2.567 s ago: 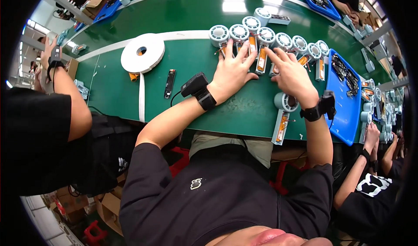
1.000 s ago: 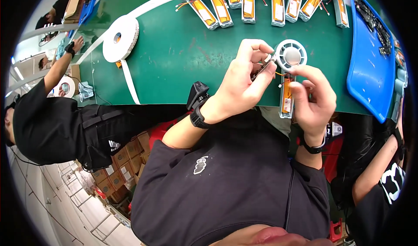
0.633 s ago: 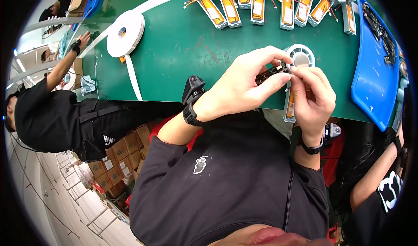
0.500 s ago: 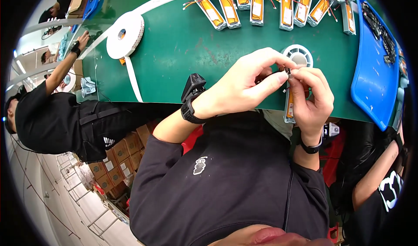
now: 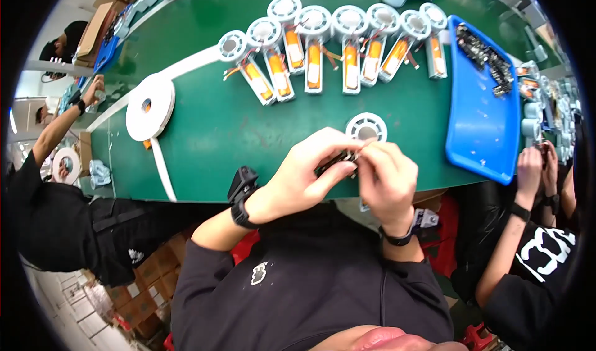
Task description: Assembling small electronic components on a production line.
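Green matting covers the long surface (image 5: 205,127) of an assembly line, with other people seated at both ends.

At its near edge the left hand (image 5: 304,177) and right hand (image 5: 388,180) meet. The fingers (image 5: 338,164) of the left are closed round a small dark part (image 5: 337,160), held just above the edge; the right hand's fingertips pinch shut at the same part's end, though what they grip is too small to tell. A white round-headed unit (image 5: 366,127) lies just beyond the hands, partly hidden by them.

This looks like the fitting step: the dark part is being readied for that unit, and the next move likely calls for a steady, well-aligned lowering onto it.

Farther out lie a row of 8 similar units with orange cells (image 5: 313,62), a blue tray (image 5: 481,115) of dark parts to the right, and a white tape roll (image 5: 150,107) to the left.
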The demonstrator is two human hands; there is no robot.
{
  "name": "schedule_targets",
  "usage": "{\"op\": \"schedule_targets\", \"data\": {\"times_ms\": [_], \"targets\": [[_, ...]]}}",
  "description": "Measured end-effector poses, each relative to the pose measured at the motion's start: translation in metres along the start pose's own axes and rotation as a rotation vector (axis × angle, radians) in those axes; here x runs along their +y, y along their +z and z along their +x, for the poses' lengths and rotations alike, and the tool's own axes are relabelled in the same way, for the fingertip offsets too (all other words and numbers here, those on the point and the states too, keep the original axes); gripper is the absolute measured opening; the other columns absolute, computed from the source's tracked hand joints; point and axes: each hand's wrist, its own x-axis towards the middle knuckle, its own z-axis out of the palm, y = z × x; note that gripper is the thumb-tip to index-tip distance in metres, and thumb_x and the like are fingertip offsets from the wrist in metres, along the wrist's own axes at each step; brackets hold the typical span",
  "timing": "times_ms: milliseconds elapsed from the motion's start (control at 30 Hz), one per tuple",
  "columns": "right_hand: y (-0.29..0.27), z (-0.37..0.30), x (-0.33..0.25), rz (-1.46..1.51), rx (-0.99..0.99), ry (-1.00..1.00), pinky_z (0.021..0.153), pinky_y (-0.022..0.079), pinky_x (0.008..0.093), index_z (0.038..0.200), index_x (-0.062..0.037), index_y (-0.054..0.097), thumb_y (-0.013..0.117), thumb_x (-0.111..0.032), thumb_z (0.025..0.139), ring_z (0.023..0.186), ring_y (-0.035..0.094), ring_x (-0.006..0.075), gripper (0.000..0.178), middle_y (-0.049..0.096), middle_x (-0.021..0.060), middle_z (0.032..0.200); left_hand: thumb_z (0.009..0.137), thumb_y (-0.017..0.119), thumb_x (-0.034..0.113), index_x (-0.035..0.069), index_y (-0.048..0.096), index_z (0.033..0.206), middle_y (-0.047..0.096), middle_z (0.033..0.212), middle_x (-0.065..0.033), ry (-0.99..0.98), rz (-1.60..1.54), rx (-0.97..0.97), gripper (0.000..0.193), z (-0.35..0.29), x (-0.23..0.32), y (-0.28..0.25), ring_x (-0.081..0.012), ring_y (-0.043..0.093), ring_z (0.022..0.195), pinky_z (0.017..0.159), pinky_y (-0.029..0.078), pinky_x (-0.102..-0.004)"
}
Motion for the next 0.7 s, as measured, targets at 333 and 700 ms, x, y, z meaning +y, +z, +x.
{"op": "schedule_targets", "data": {"times_ms": [333,700], "targets": [[-0.005,0.007,-0.013,-0.144,-0.147,0.016,0.059,0.054,0.038,0.092,-0.0009,0.068,0.073,0.002,0.077,0.067,0.066,0.0293,0.016,0.067,0.0118,0.086,0.098,0.061,-0.005,-0.005,0.062,0.122,0.064,0.113,-0.0118,-0.013,0.045,-0.003,0.024,-0.001,-0.002,-0.003,-0.0155,0.069,0.093,0.08,0.059,-0.028],[-0.004,0.008,0.001,-0.014,-0.129,-0.067,0.054,0.051,0.0377,0.089,-0.0024,0.067,0.073,-0.001,0.079,0.063,0.065,0.0275,0.012,0.063,0.009,0.075,0.099,0.06,-0.005,-0.006,0.061,0.12,0.063,0.113,-0.0122,-0.168,-0.154,-0.129,0.021,-0.001,0.0,-0.014,-0.0183,0.073,0.096,0.082,0.06,-0.0288]]}}
